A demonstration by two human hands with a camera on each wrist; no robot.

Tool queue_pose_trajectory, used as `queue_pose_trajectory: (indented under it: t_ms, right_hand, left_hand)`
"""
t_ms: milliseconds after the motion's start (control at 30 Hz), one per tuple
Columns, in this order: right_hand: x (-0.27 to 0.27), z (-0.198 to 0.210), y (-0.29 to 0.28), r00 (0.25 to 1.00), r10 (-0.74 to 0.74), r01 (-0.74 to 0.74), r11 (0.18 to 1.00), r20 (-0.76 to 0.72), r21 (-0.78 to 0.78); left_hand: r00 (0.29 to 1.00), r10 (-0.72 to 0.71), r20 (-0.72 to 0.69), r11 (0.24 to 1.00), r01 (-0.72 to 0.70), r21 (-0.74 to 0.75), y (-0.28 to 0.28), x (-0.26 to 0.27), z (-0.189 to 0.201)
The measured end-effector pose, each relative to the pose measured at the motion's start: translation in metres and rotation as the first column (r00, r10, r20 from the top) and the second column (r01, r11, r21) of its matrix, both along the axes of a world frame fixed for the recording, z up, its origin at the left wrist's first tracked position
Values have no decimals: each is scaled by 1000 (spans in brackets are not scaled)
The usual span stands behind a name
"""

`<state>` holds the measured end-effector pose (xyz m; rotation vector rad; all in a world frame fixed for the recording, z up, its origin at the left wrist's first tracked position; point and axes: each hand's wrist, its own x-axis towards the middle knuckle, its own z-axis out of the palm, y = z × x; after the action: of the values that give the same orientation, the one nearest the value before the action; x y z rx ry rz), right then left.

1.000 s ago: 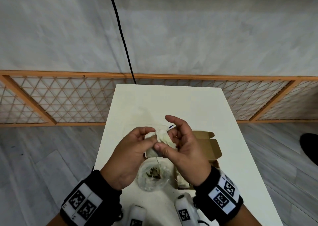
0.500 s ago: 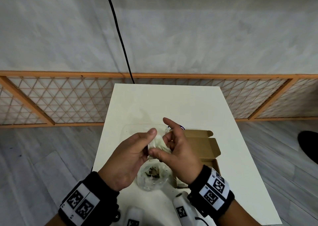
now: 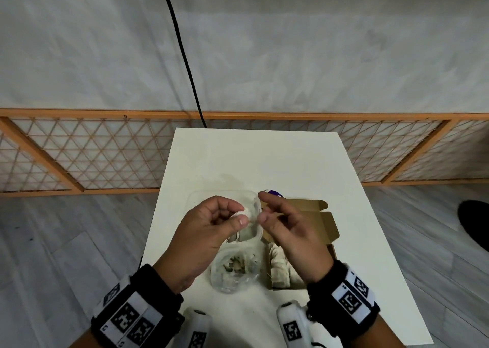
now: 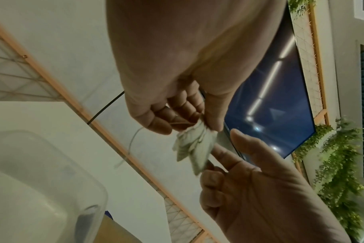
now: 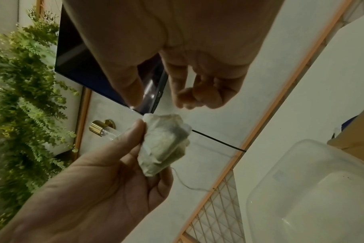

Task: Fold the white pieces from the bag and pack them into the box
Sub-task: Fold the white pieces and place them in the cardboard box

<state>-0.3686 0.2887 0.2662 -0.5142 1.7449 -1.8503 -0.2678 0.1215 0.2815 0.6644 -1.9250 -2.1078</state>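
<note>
My left hand point(image 3: 238, 214) pinches a small folded white piece point(image 3: 243, 232) between thumb and fingers, above the table. The same white piece point(image 5: 164, 144) shows pale, with dark contents inside and a thin thread trailing from it. My right hand point(image 3: 264, 207) hovers just right of it with relaxed fingers and holds nothing. In the left wrist view the white piece point(image 4: 194, 144) hangs from my left hand point(image 4: 189, 125), with the right hand point(image 4: 249, 180) below it. The cardboard box point(image 3: 324, 224) lies open at the right with white pieces point(image 3: 280, 268) inside. The clear bag point(image 3: 232, 271) lies under my hands.
A clear plastic tub point(image 3: 201, 198) sits on the white table point(image 3: 264, 157) behind my hands. A purple item point(image 3: 275, 193) lies behind the box. A wooden lattice fence point(image 3: 105, 157) and a black cable point(image 3: 185, 56) stand beyond the table's far edge.
Both hands were working the white piece together. Now the right hand has let go and drawn slightly to the right, and the left hand alone holds the piece.
</note>
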Motion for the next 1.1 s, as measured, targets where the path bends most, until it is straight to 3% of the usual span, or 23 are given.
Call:
queue_pose_trajectory:
  t_ms: [100, 200, 367, 533, 667, 767, 967, 1100]
  right_hand:
    - [-1, -1, 3, 990, 128, -129, 992, -56, -7]
    - [-5, -1, 7, 987, 145, -147, 989, -75, -26]
    - [-17, -11, 21, 925, 167, -107, 976, -341, 188]
    - [-34, -25, 55, 958, 167, -96, 953, -233, 286]
    - [-48, -62, 91, 933, 205, -5, 830, -296, 558]
    - [-52, -101, 108, 939, 235, 14, 702, -250, 712]
    - [-49, -171, 113, 951, 288, -64, 531, -109, 845]
    - [-50, -198, 104, 965, 239, -27, 506, -110, 862]
  left_hand:
    - [998, -64, -13, 998, 64, 5, 3, -1, 2]
    - [996, -92, -12, 996, 92, 19, 4, -2, 1]
    - [989, -146, 15, 989, 145, 33, 12, -1, -7]
    - [989, -128, 78, 992, 126, 33, 10, -1, -18]
    - [974, -139, 179, 990, 135, 31, -8, 6, -32]
    - [944, -157, 291, 986, 169, -14, -21, 13, -52]
    - [887, -82, 455, 962, 190, -197, -38, 29, -104]
    - [868, -39, 495, 938, 203, -282, -40, 38, -123]
